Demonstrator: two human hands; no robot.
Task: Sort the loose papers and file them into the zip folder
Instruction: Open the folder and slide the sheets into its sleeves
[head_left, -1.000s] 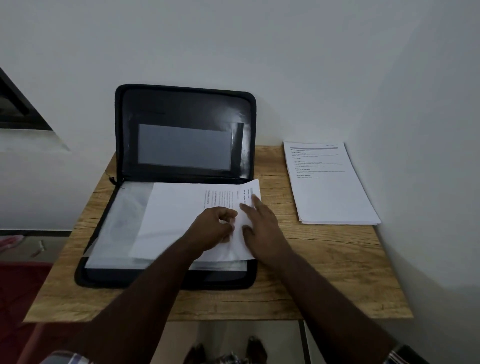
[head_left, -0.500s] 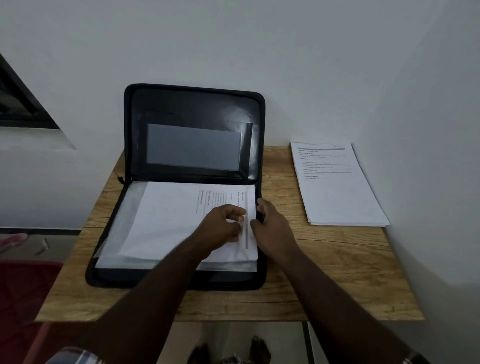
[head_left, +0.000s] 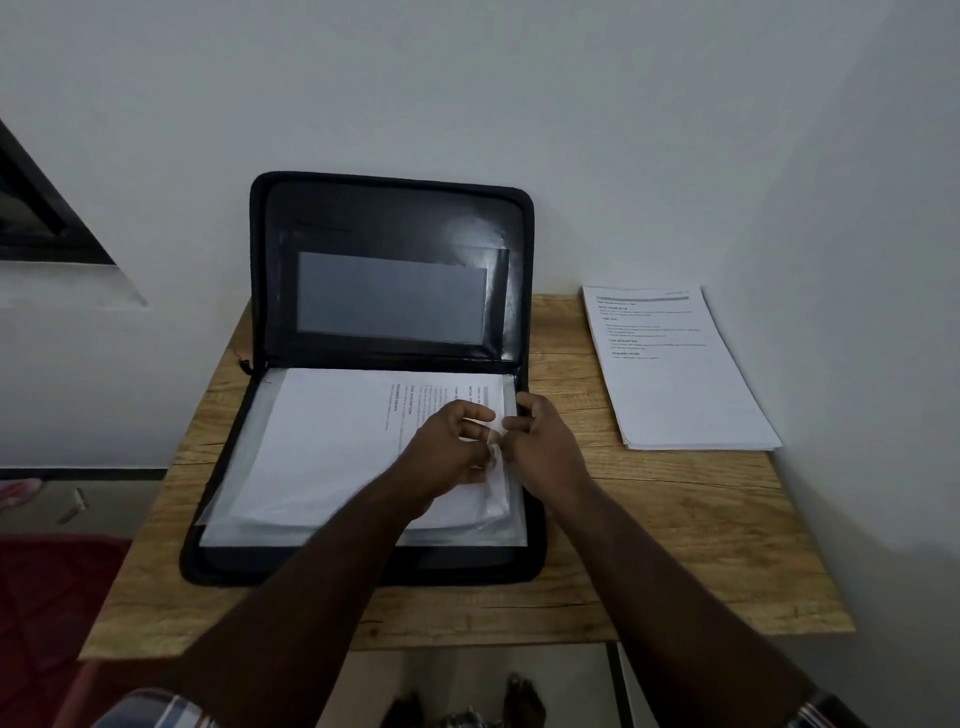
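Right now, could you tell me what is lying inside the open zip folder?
The zip folder holds a printed sheet over clear plastic sleeves; both hands, left hand and right hand, work its right edge. Anything beneath is covered.

A plain room in a home or small office is suggested, set up as a makeshift desk corner. A small wooden table (head_left: 691, 530) is pushed into the angle of two bare, white painted walls (head_left: 467, 83). A dark-framed window (head_left: 36, 218) with a white sill is seen at the left. Paperwork is laid out on the table: a black zip folder (head_left: 395, 260) propped open against the wall and a stack of printed papers (head_left: 685, 395) just beside it. A tiled floor (head_left: 104, 499) and part of a red mat (head_left: 47, 597) are visible below.
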